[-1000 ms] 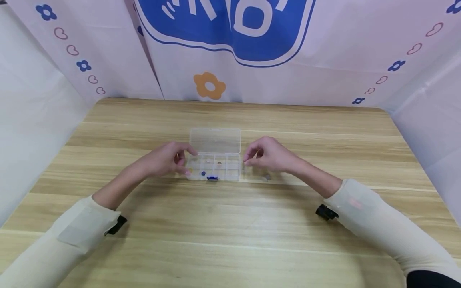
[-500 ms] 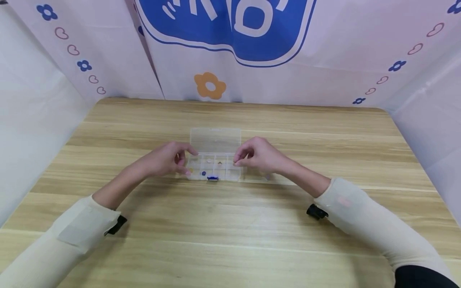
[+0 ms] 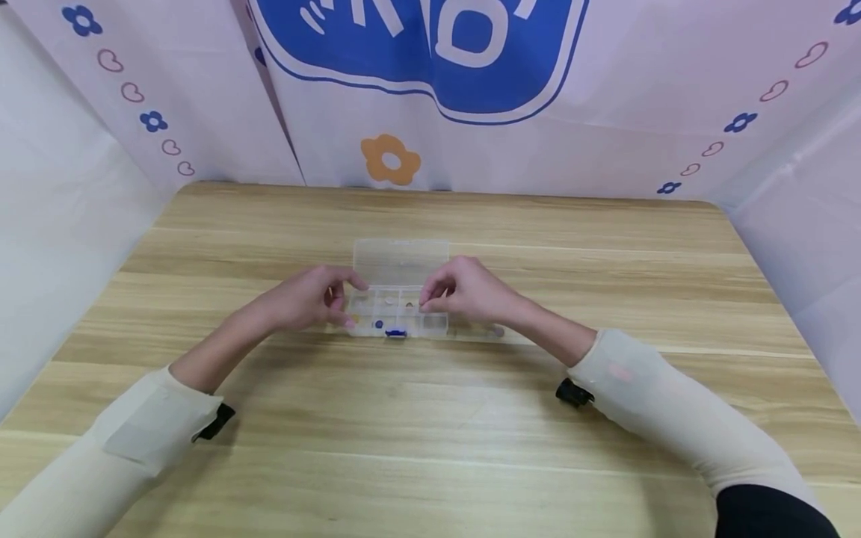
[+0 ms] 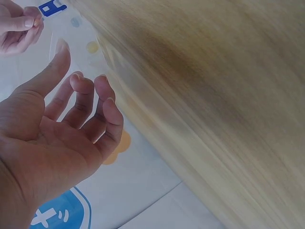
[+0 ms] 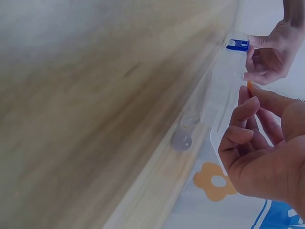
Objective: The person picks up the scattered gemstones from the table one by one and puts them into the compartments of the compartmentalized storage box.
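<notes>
A clear plastic compartment box (image 3: 433,326) lies on the table with its lid (image 3: 400,261) folded back and a blue latch (image 3: 396,333) in front. My left hand (image 3: 316,297) holds its left end, index finger at the back corner and thumb at the front; its other fingers curl loosely in the left wrist view. Over the right-hand compartments, my right hand (image 3: 471,290) pinches a small orange bead (image 5: 249,85) between thumb and index finger. Inside the box are a dark blue bead (image 3: 380,324), a yellow bead (image 3: 355,319) and a reddish one (image 3: 409,304).
To the right of the box, a greyish-purple bead (image 5: 181,140) and a clear one (image 5: 191,118) lie on the wooden table (image 3: 430,433). A white printed cloth (image 3: 538,157) hangs behind the table's far edge.
My right hand has moved left from beside the box to above its right-hand compartments, carrying the bead. My left hand stays at the box's left end.
</notes>
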`<action>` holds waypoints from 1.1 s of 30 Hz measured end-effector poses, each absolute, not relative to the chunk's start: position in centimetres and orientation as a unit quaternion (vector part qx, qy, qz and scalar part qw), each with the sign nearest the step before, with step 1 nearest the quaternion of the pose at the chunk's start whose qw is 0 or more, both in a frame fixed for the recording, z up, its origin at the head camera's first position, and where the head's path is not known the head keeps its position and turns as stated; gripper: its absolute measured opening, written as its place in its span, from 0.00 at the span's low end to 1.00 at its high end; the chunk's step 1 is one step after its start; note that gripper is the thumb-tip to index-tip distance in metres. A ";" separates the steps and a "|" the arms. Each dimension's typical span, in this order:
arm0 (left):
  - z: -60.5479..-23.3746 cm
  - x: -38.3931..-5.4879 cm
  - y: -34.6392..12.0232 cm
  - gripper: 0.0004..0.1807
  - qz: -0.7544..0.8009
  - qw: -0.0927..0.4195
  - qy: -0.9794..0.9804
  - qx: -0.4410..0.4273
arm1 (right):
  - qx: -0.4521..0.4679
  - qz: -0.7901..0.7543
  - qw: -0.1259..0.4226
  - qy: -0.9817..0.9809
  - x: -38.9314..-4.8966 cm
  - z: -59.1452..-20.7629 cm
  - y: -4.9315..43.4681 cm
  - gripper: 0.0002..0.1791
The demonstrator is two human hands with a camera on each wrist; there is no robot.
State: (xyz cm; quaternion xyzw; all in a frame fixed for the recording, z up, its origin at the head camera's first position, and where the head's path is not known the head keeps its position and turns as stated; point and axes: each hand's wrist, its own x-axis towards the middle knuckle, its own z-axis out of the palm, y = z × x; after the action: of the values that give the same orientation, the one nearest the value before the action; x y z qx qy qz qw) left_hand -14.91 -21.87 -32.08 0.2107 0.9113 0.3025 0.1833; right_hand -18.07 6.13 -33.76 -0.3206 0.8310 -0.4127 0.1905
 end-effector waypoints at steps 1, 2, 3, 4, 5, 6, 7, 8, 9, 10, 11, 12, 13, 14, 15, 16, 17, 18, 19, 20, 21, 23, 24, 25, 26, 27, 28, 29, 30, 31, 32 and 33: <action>-32.0 -14.9 -21.8 0.27 0.302 0.184 0.912 0.209 | -0.318 -0.413 0.192 0.832 -18.1 -33.8 6.0 0.02; -32.0 -14.9 -21.8 0.27 0.302 0.185 0.912 0.209 | -0.316 -0.414 0.194 0.832 -18.1 -33.8 5.9 0.03; -32.0 -15.0 -21.8 0.27 0.301 0.185 0.912 0.208 | -0.314 -0.413 0.194 0.832 -18.1 -33.7 5.8 0.03; -32.0 -15.0 -21.8 0.27 0.300 0.185 0.912 0.209 | -0.313 -0.412 0.195 0.833 -18.1 -33.7 5.8 0.03; -32.0 -15.0 -21.8 0.27 0.299 0.186 0.912 0.209 | -0.312 -0.412 0.196 0.834 -18.1 -33.7 5.7 0.03; -32.0 -15.0 -21.8 0.27 0.300 0.188 0.912 0.208 | -0.312 -0.411 0.196 0.834 -18.1 -33.7 5.6 0.03; -32.1 -15.1 -21.8 0.27 0.301 0.190 0.912 0.206 | -0.313 -0.410 0.196 0.834 -18.2 -33.7 5.5 0.03; -32.1 -15.1 -21.8 0.27 0.303 0.192 0.911 0.205 | -0.314 -0.408 0.196 0.835 -18.2 -33.7 5.4 0.02; -32.1 -15.1 -21.8 0.27 0.304 0.192 0.910 0.206 | -0.315 -0.406 0.196 0.835 -18.2 -33.7 5.4 0.02; -32.2 -15.1 -21.8 0.27 0.306 0.193 0.909 0.206 | -0.316 -0.405 0.197 0.835 -18.3 -33.7 5.3 0.02; -32.2 -15.1 -21.8 0.28 0.308 0.194 0.908 0.207 | -0.316 -0.405 0.198 0.835 -18.3 -33.7 5.3 0.02; -32.3 -15.2 -21.9 0.28 0.310 0.194 0.907 0.208 | -0.317 -0.405 0.199 0.834 -18.3 -33.7 5.2 0.02; -32.3 -15.2 -21.9 0.28 0.311 0.193 0.907 0.209 | -0.318 -0.405 0.201 0.833 -18.3 -33.7 5.2 0.02; -32.3 -15.2 -21.9 0.27 0.311 0.193 0.906 0.210 | -0.318 -0.406 0.202 0.832 -18.3 -33.6 5.1 0.02; -32.3 -15.2 -21.9 0.27 0.311 0.192 0.906 0.211 | -0.319 -0.407 0.204 0.831 -18.3 -33.6 5.1 0.02; -32.3 -15.2 -21.9 0.27 0.311 0.192 0.906 0.212 | -0.318 -0.408 0.206 0.831 -18.3 -33.6 5.1 0.02; -32.3 -15.2 -21.9 0.27 0.311 0.192 0.906 0.212 | -0.319 -0.408 0.207 0.830 -18.3 -33.6 5.1 0.02; -32.3 -15.2 -21.9 0.27 0.311 0.192 0.906 0.213 | -0.319 -0.408 0.208 0.829 -18.3 -33.6 5.1 0.01; -32.3 -15.3 -21.9 0.27 0.311 0.192 0.906 0.214 | -0.319 -0.409 0.209 0.829 -18.3 -33.6 5.2 0.01; -32.3 -15.3 -21.9 0.28 0.311 0.192 0.906 0.214 | -0.318 -0.411 0.210 0.828 -18.3 -33.6 5.2 0.01; -32.4 -15.3 -21.9 0.28 0.311 0.192 0.906 0.213 | -0.318 -0.412 0.210 0.827 -18.3 -33.6 5.3 0.02; -32.4 -15.2 -21.9 0.28 0.312 0.193 0.905 0.214 | -0.318 -0.416 0.209 0.826 -18.4 -33.5 5.6 0.02; -32.4 -15.2 -21.9 0.28 0.313 0.193 0.905 0.214 | -0.317 -0.418 0.208 0.825 -18.4 -33.5 5.8 0.02; -32.4 -15.2 -21.9 0.28 0.313 0.194 0.905 0.214 | -0.318 -0.419 0.205 0.825 -18.4 -33.5 6.0 0.02; -32.5 -15.2 -21.9 0.28 0.314 0.195 0.904 0.213 | -0.317 -0.420 0.203 0.826 -18.4 -33.5 6.3 0.02; -32.5 -15.2 -21.9 0.28 0.315 0.195 0.904 0.213 | -0.317 -0.420 0.200 0.827 -18.5 -33.5 6.5 0.02; -32.5 -15.2 -22.0 0.28 0.316 0.195 0.904 0.214 | -0.315 -0.418 0.197 0.829 -18.5 -33.4 6.8 0.02; -32.5 -15.2 -22.0 0.28 0.317 0.195 0.903 0.214 | -0.314 -0.416 0.195 0.831 -18.5 -33.4 7.2 0.02; -32.5 -15.2 -22.0 0.28 0.317 0.195 0.903 0.214 | -0.312 -0.415 0.192 0.833 -18.6 -33.4 7.5 0.02; -32.5 -15.2 -22.0 0.28 0.317 0.195 0.903 0.213 | -0.309 -0.413 0.190 0.835 -18.6 -33.4 7.9 0.02; -32.5 -15.2 -22.0 0.28 0.317 0.195 0.904 0.212 | -0.305 -0.411 0.189 0.838 -18.6 -33.4 8.2 0.02; -32.5 -15.1 -22.0 0.28 0.317 0.195 0.904 0.212 | -0.302 -0.407 0.187 0.841 -18.6 -33.4 8.6 0.02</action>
State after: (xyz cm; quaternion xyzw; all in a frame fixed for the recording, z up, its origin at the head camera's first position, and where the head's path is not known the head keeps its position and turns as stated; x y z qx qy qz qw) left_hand -15.14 -22.03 -32.49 0.2116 0.9037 0.3173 0.1948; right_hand -18.63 8.59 -33.45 -0.3021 0.8413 -0.4074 0.1870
